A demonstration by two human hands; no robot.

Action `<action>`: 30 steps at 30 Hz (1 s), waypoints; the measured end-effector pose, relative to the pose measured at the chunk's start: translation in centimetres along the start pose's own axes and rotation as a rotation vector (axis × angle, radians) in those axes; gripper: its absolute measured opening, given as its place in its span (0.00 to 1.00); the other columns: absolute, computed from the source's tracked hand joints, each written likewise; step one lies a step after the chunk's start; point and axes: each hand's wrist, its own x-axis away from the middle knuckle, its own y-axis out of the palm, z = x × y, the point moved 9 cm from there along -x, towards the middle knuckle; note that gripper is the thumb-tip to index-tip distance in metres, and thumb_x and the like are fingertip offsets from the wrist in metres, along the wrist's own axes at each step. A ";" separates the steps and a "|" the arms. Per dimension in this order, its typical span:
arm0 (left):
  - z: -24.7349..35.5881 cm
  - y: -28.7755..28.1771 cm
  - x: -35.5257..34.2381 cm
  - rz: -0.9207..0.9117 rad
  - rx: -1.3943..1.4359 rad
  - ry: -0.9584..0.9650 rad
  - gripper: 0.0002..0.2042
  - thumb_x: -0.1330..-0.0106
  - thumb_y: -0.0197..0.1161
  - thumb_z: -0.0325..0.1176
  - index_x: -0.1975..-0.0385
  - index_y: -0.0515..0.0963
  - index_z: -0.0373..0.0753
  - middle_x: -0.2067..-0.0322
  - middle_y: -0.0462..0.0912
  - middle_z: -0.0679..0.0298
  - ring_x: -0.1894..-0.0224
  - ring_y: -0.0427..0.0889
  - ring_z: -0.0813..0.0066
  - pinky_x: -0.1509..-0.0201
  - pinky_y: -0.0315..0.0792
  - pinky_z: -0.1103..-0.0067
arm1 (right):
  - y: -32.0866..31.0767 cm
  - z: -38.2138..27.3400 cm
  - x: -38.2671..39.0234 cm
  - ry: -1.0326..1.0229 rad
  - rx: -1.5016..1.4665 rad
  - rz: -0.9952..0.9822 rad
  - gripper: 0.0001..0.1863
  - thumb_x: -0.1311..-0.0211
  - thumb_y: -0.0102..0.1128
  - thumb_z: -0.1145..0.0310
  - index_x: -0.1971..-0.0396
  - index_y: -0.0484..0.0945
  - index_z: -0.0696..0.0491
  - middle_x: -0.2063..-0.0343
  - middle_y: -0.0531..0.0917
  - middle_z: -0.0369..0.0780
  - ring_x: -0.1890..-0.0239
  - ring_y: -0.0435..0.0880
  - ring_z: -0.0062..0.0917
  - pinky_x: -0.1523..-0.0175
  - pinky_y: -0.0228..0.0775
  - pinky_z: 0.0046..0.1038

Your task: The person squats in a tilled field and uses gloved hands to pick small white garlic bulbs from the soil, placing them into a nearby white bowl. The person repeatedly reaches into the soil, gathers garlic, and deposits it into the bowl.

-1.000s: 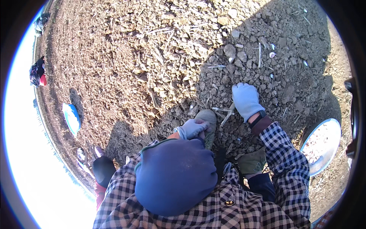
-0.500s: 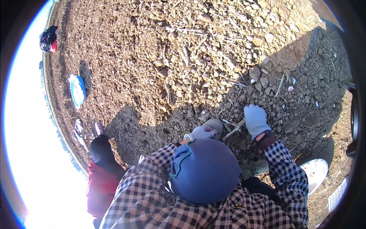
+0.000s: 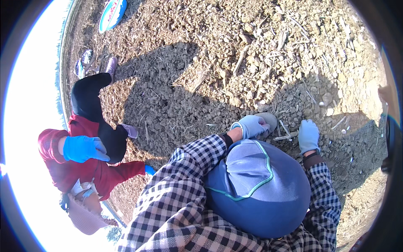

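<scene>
Left hand (image 3: 252, 126) curls beside the shoe (image 3: 270, 120); right hand (image 3: 308, 135) bunches its fingers at the soil (image 3: 325, 153), a pale piece (image 3: 344, 131) already lying to their right; whether either pinches anything, I cannot tell. What remains is unseen.

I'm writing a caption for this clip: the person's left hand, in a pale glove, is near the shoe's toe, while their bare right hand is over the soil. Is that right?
Not quite: the head view shows the right hand in a pale glove, not bare. It is over the soil, and the gloved left hand is near the shoe's toe, as you say.
</scene>
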 end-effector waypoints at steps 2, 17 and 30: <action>0.0 0.0 0.0 0.016 -0.007 0.028 0.17 0.31 0.62 0.48 0.63 0.86 0.39 0.74 0.87 0.68 0.78 0.82 0.82 0.70 0.75 0.82 | -0.6 -0.1 0.4 0.067 -0.019 0.045 0.05 0.40 0.58 0.70 0.65 0.78 0.53 0.65 0.80 0.44 0.62 0.83 0.39 0.60 0.76 0.38; -0.5 0.3 -1.3 -0.046 -0.080 -0.043 0.16 0.28 0.59 0.48 0.61 0.82 0.41 0.84 0.80 0.69 0.87 0.73 0.81 0.83 0.66 0.82 | -3.4 8.4 6.1 0.533 -0.578 0.471 0.18 0.38 0.56 0.70 0.48 0.81 0.53 0.50 0.82 0.46 0.47 0.80 0.41 0.42 0.72 0.37; 0.2 0.1 -0.5 -0.214 -0.022 -0.171 0.14 0.27 0.58 0.45 0.66 0.83 0.42 0.85 0.82 0.67 0.93 0.72 0.79 0.90 0.65 0.83 | -5.8 5.0 6.9 0.475 -0.366 0.739 0.21 0.40 0.55 0.73 0.44 0.75 0.56 0.50 0.77 0.47 0.50 0.77 0.44 0.47 0.72 0.42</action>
